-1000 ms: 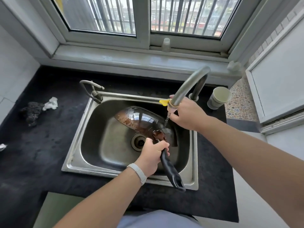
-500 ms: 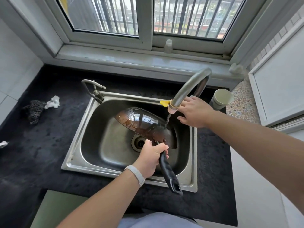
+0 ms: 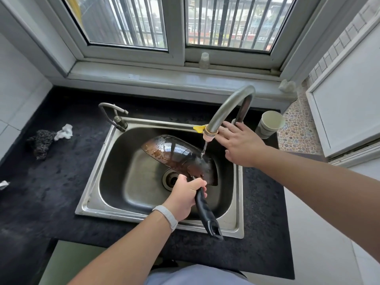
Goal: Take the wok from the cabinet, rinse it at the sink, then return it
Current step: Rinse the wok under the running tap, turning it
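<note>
The dark wok (image 3: 176, 155) hangs tilted over the steel sink (image 3: 98, 182), its wet, brown-stained outer side facing up. My left hand (image 3: 185, 196) grips its black handle (image 3: 207, 214) close to the pan. A thin stream of water falls from the curved tap spout (image 3: 224, 108) onto the wok's right side. My right hand (image 3: 240, 142) hovers just right of the spout's nozzle, fingers spread, holding nothing. The sink drain (image 3: 170, 178) shows below the wok.
A smaller second tap (image 3: 115, 116) stands at the sink's back left. A pale cup (image 3: 269, 123) sits on the black counter right of the tap base. A dark scourer (image 3: 41, 140) and crumpled white paper (image 3: 64, 131) lie at the left. A white door (image 3: 345, 103) is at right.
My right hand has let go of the spout's nozzle and drawn back to the right with its fingers spread. The wok stays held under the stream.
</note>
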`<state>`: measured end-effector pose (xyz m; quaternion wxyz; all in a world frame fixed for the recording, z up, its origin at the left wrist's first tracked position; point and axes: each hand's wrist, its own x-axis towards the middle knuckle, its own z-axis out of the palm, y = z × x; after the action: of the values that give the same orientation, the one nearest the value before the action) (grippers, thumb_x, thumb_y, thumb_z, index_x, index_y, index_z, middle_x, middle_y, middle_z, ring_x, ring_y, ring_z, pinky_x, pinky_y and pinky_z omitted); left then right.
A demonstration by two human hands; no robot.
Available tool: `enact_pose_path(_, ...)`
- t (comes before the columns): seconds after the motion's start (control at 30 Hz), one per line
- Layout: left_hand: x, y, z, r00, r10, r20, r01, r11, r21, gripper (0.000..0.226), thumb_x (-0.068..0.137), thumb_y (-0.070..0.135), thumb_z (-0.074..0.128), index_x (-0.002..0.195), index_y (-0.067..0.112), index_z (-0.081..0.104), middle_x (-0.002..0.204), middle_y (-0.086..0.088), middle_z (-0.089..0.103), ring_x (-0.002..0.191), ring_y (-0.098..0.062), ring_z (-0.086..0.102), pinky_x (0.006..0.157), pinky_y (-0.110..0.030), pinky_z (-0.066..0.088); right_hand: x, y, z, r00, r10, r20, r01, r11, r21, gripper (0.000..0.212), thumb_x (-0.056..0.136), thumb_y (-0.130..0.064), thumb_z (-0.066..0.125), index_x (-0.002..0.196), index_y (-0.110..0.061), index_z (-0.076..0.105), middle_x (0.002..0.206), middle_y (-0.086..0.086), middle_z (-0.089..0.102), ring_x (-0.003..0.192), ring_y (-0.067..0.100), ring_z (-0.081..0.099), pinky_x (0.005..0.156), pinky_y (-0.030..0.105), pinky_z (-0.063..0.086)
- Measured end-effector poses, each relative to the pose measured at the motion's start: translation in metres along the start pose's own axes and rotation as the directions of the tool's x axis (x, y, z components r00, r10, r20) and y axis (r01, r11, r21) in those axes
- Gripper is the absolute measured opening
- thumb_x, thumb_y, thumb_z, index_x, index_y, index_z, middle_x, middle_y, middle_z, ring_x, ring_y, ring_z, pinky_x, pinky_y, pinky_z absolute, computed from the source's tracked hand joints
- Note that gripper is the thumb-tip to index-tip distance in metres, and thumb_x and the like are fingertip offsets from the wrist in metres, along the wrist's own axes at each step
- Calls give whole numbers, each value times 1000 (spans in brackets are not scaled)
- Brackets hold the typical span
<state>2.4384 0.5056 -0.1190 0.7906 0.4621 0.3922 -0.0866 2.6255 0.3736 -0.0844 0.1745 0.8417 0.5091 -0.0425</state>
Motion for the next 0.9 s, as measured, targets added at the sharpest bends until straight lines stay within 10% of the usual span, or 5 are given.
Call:
enact_pose_path(0.17, 2, -1, 0, 1000, 4, -1, -4, 1000, -9, 26, 85, -4, 64, 100, 6, 45, 71, -10, 58, 57, -18, 58, 59, -32, 52, -40, -36, -10, 983, 184, -24, -157, 894, 420, 55, 92, -37, 57, 144, -18, 50, 154, 9, 42, 133, 31, 48, 106, 42, 40)
enact_pose_path(0.3, 1, 1, 4, 1000, 12, -8, -12, 1000, 9, 26, 85, -1, 65, 100, 7, 45, 78, -10, 59, 64, -18, 60, 60, -33, 52, -70, -77, -20, 878, 278, 390, -472, 364, 803, 43, 95, -43, 56, 135, -25, 57, 124, -2, 63, 108, 17, 61, 94, 35, 50)
enact_pose_path(0.5, 0, -5, 20, 999, 13, -40, -10, 997, 74, 26, 85, 3, 65, 100, 10, 45, 86, -14, 60, 74, -24, 62, 68, -39, 53, -98, -112, -40, 775, 86, 627, -608, -171, 775, 26, 94, -38, 57, 118, -29, 60, 104, 6, 71, 94, 23, 71, 81, 38, 62)
enact_pose_path(0.67, 1, -18, 37, 987, 62, -149, -22, 966, 258, 33, 77, 14, 70, 102, 9, 49, 101, -20, 63, 86, -30, 65, 78, -48, 57, -110, -105, -45, 735, -39, 676, -661, -262, 703, 29, 93, -28, 65, 117, -20, 52, 107, 16, 64, 90, 29, 71, 80, 43, 63)
enact_pose_path(0.9, 0, -33, 66, 979, 119, -164, -67, 953, 296, 32, 78, 10, 70, 101, 4, 48, 92, -14, 57, 76, -24, 59, 63, -36, 52, -114, -110, -26, 699, 104, 708, -707, -53, 706, 30, 90, -20, 52, 119, -14, 45, 86, 7, 55, 65, 19, 54, 49, 29, 44)
